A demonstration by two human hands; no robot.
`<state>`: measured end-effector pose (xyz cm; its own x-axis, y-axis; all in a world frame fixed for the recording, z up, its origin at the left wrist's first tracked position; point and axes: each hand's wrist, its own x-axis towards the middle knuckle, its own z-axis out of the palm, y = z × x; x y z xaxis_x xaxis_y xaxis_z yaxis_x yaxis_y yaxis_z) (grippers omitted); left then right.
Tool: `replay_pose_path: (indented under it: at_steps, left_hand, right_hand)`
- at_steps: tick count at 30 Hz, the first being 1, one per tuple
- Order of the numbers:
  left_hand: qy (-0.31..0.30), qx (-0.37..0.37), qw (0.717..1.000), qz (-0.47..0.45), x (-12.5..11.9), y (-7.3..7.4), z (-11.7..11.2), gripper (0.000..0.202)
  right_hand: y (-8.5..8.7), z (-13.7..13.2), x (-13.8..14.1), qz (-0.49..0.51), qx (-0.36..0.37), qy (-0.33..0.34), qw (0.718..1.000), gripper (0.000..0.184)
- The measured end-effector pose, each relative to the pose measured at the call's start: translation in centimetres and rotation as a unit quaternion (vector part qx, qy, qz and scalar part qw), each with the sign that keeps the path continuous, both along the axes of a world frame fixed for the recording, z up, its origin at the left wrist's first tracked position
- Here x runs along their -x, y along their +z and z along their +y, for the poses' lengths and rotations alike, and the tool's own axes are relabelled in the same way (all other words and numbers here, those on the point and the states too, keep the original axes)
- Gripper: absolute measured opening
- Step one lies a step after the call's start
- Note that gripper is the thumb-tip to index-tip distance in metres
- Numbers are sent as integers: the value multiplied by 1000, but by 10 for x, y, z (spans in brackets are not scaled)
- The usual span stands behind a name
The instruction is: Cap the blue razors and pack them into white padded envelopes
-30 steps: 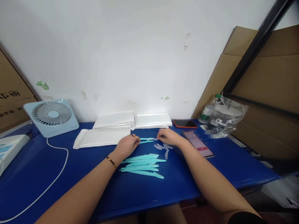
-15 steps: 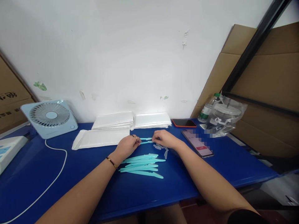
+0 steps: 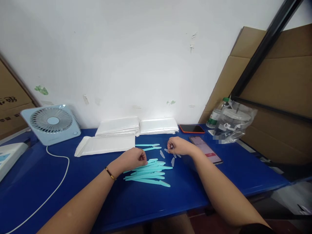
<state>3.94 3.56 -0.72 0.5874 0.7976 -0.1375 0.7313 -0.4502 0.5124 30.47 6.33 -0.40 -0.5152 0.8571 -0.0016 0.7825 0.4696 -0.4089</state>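
Observation:
A pile of several light blue plastic sticks point(image 3: 148, 174) lies on the blue table point(image 3: 207, 182). My left hand point(image 3: 133, 158) rests at the pile's left end, fingers curled on one of the sticks. Two more blue sticks point(image 3: 148, 147) lie apart just behind the pile. My right hand point(image 3: 177, 145) is pinched closed over a few small clear plastic caps point(image 3: 172, 161) lying to the right of the sticks; what it pinches is too small to name.
White padded envelopes point(image 3: 104, 144) and two stacks of them point(image 3: 159, 125) lie at the back. A small blue fan point(image 3: 52, 123) with a white cable stands left. Two phones point(image 3: 206, 149) and a bagged bottle point(image 3: 231, 122) sit right. Cardboard leans on both sides.
My left hand let go of the two sticks behind and came down to the pile. My right hand drew back to the right, over the clear caps.

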Motion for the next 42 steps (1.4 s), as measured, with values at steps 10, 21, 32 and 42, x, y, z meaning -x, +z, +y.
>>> replay_pose_path:
  at_steps: [10, 21, 32, 42]
  left_hand:
    - [58, -117, 991, -3, -3, -12, 14, 19]
    - [38, -206, 977, 25, -12, -17, 15, 15]
    - [40, -165, 985, -18, -7, -5, 10, 22]
    - [-22, -25, 999, -14, -8, -3, -1, 17]
  right_hand:
    - [-1, -4, 14, 9, -44, 57, 997, 5]
    - [-9, 0, 27, 54, -41, 53, 996, 9]
    - [4, 4, -1, 43, -53, 70, 995, 14]
    - [-7, 8, -8, 42, 9, 30, 999, 6]
